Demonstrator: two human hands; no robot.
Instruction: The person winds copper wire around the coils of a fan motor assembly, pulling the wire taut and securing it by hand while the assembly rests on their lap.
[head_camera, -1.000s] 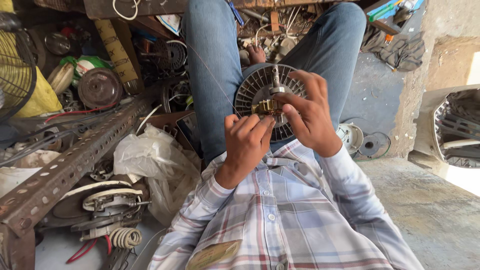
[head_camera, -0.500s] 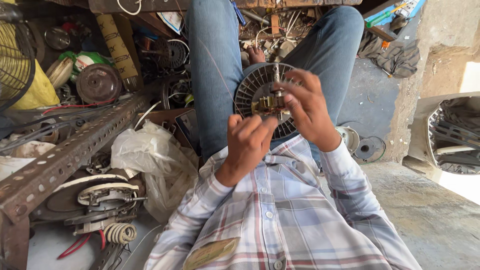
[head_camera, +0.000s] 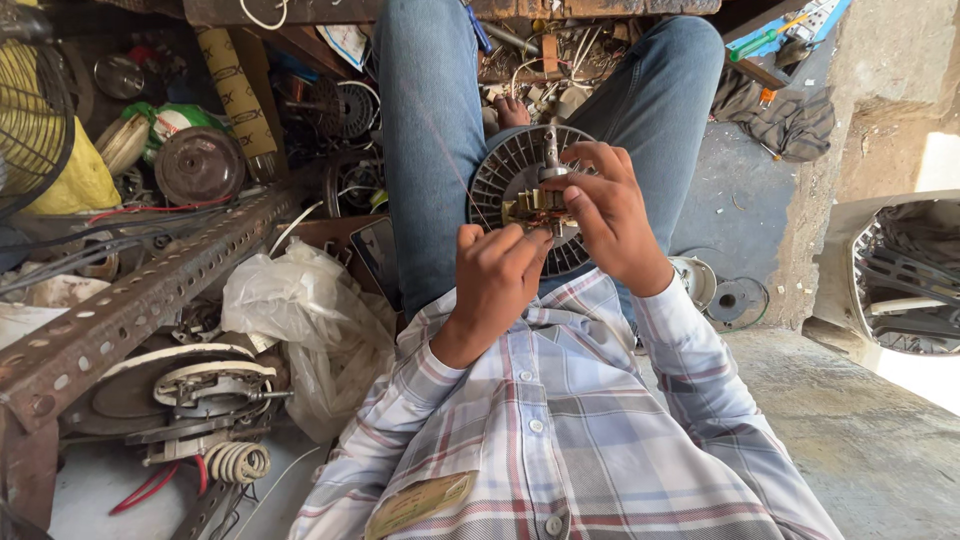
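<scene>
The left hand is curled closed, its fingertips pinched on the lower edge of a small brass-coloured part that sits at the centre of a round, dark, ribbed motor housing. The right hand comes in from 3 o'clock of that part, fingers bent around it and around the base of the metal shaft that stands up from the housing's middle toward 12 o'clock; it too is closed on the part. The housing rests on the person's lap between the two jean-clad thighs, just above the hem of a plaid shirt. Out at 9 o'clock of the hands lies a crumpled clear plastic bag, and beyond it a long perforated rusty angle bar runs diagonally. At 7 o'clock a stripped motor stator with coiled wire sits on the floor. Far out at 10 o'clock is a yellow fan guard, and at 3 o'clock, well apart, a pale fan casing at the frame edge.
</scene>
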